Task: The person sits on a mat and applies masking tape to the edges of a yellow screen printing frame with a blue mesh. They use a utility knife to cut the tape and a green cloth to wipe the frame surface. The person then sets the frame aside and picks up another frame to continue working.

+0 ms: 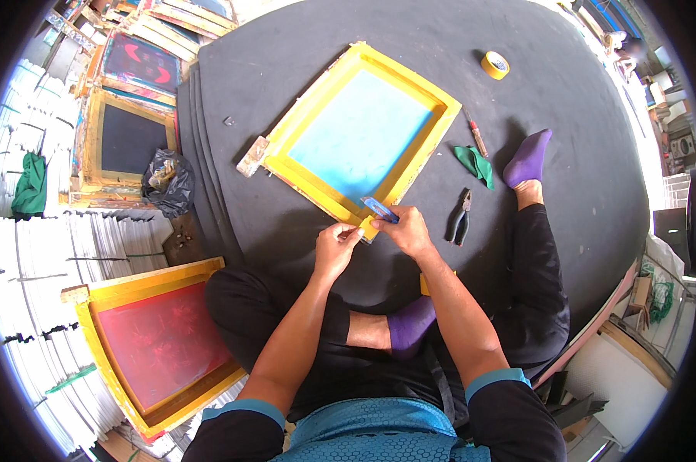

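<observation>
A wooden screen-printing frame (pixel 306 115) edged in yellow, with light blue mesh (pixel 363 127), lies tilted on the dark padded surface before me. At its near corner, my left hand (pixel 335 250) pinches a small piece of yellow tape (pixel 369 229). My right hand (pixel 411 231) is wrapped round a blue utility knife (pixel 380 209) pointing up and left, its thumb and fingertips against the same tape. Whether the blade is out cannot be made out. Close to the right hand lie black-handled pliers (pixel 460 223). A yellow object (pixel 425 285) is partly hidden by my right forearm.
Farther right are a green cloth (pixel 475 163), a screwdriver (pixel 477 137) and a yellow tape roll (pixel 493 72). A wooden block (pixel 252 156) touches the frame's left corner. Another frame with red mesh (pixel 163 346), a black plastic bag (pixel 171 192) and white paper stacks (pixel 102 246) stand left.
</observation>
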`<state>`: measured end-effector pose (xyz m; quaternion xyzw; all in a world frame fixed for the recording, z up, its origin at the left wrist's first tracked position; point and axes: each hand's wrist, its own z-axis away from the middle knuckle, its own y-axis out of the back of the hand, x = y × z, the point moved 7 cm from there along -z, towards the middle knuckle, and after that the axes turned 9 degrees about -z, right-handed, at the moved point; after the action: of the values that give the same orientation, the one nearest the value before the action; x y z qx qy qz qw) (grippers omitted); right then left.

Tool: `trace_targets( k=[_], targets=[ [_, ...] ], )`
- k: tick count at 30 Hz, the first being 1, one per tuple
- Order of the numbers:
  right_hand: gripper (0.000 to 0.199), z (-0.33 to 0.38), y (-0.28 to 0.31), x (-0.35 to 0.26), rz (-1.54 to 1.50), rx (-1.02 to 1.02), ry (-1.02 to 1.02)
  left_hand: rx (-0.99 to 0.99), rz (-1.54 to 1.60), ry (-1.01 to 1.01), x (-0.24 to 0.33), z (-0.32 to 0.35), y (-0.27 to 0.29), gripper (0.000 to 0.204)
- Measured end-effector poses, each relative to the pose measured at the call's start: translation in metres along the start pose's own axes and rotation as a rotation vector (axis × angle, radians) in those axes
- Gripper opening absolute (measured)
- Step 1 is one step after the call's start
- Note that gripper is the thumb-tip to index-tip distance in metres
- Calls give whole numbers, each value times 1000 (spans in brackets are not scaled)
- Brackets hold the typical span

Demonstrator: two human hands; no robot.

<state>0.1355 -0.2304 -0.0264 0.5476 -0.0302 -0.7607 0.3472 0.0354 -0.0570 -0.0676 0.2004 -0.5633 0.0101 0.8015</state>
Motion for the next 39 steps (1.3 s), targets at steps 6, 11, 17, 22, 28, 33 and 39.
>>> trace_targets(
  k=[6, 11, 17, 22, 28, 33, 39],
  targets=[
    [34, 5, -2, -11, 126, 45, 26, 153, -292, -129, 11, 5, 5, 23],
    [31, 8, -5, -11, 168, 142, 94, 187, -485, -140, 30, 9, 7, 23],
    [30, 9, -8, -16, 199, 150, 115, 194, -550, -105, 35, 11, 10, 25],
    [29, 7, -8, -15, 222, 153, 110, 179, -566, -95, 39, 11, 9, 25],
    [26, 9, -10, -16, 254, 169, 133, 166, -584, -72, 44, 13, 10, 24],
    [24, 11, -12, -17, 278, 163, 122, 168, -591, -77, 42, 12, 9, 24],
    [24, 14, -17, -15, 275, 216, 177, 157, -557, 49, 35, 10, 9, 25]
  ],
)
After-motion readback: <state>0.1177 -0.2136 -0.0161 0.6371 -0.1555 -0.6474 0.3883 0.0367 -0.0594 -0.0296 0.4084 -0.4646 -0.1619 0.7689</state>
